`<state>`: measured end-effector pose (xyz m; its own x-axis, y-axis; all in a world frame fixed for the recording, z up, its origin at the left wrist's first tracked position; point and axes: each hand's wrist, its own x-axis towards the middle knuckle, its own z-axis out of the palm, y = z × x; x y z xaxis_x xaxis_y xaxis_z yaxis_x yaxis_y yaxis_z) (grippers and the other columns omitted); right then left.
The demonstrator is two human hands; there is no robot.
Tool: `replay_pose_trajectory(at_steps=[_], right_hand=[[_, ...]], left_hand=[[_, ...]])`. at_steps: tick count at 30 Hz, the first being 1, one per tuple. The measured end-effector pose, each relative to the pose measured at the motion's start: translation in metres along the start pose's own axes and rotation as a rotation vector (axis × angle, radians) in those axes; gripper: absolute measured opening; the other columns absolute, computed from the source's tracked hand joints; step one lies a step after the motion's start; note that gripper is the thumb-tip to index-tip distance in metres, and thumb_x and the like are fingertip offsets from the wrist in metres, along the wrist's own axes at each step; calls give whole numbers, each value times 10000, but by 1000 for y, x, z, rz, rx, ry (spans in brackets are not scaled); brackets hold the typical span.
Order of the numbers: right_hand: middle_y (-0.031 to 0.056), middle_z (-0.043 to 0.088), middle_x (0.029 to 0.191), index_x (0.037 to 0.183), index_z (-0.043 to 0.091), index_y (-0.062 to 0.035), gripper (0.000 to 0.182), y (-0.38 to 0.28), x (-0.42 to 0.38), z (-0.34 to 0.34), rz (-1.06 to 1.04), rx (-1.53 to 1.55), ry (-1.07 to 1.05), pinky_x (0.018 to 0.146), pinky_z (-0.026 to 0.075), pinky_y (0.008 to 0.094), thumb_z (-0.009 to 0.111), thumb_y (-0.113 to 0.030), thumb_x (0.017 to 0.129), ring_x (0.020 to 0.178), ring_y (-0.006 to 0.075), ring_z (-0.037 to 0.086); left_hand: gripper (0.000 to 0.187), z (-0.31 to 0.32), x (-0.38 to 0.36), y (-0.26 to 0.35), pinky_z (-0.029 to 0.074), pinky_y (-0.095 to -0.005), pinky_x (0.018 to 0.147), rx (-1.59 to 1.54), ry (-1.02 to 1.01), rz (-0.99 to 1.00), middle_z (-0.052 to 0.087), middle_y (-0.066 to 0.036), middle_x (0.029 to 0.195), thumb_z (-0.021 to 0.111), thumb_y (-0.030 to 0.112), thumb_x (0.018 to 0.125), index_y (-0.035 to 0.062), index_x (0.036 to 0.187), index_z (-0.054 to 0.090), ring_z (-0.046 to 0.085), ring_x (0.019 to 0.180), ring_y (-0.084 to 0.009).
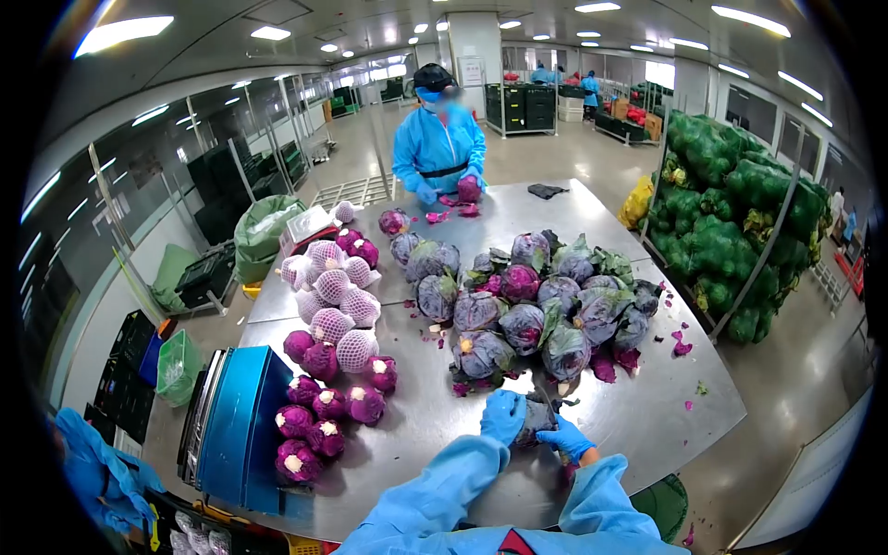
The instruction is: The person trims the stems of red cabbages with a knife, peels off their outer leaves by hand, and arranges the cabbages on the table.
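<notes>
A red cabbage (534, 424) with dull outer leaves is held low over the near part of the steel table. My left hand (504, 416), in a blue glove, grips its left side. From the right, my right hand (567, 438), also gloved in blue, has its fingers against the same cabbage. Whether a small tool is in that hand I cannot make out. Just beyond my hands lies a heap of untrimmed red cabbages (520, 328). To the left are several trimmed purple cabbages (330, 404) with pale cut stems, and others in white foam nets (331, 324).
A blue box-like stand (246, 427) sits at the table's left edge. Across the steel table (421, 462), a person in blue (439, 143) handles a cabbage. Green net sacks (717, 222) are stacked at right. Leaf scraps (682, 348) lie near the right edge.
</notes>
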<state>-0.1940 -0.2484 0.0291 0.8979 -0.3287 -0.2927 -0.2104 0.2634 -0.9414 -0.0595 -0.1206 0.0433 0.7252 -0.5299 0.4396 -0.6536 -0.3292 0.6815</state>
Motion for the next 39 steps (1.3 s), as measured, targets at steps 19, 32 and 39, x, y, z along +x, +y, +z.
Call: replay_pose_trajectory(at_steps=[19, 32, 39], right_hand=[[20, 662, 877, 1120, 646, -44, 288, 20, -59, 87, -239, -161, 555, 660, 486, 248, 672, -108, 840, 732, 82, 571], [90, 664, 848, 1120, 634, -22, 294, 96, -16, 52, -247, -244, 836, 603, 479, 328, 519, -105, 862, 672, 159, 603], [46, 586, 722, 980, 615, -9, 194, 104, -18, 38, -9, 88, 600, 481, 439, 277, 567, -170, 883, 561, 124, 545]], left_hand=[[682, 11, -15, 21, 474, -493, 893, 301, -864, -415, 517, -171, 1237, 725, 527, 663, 76, 1138, 534, 546, 1110, -385], [904, -36, -19, 4, 463, -402, 943, 42, -820, -322, 585, -201, 1183, 786, 594, 557, 40, 1205, 487, 586, 1093, -328], [799, -24, -17, -32, 389, -318, 1031, -588, -676, -374, 556, -110, 1277, 823, 395, 679, 21, 1304, 492, 531, 1160, -217]])
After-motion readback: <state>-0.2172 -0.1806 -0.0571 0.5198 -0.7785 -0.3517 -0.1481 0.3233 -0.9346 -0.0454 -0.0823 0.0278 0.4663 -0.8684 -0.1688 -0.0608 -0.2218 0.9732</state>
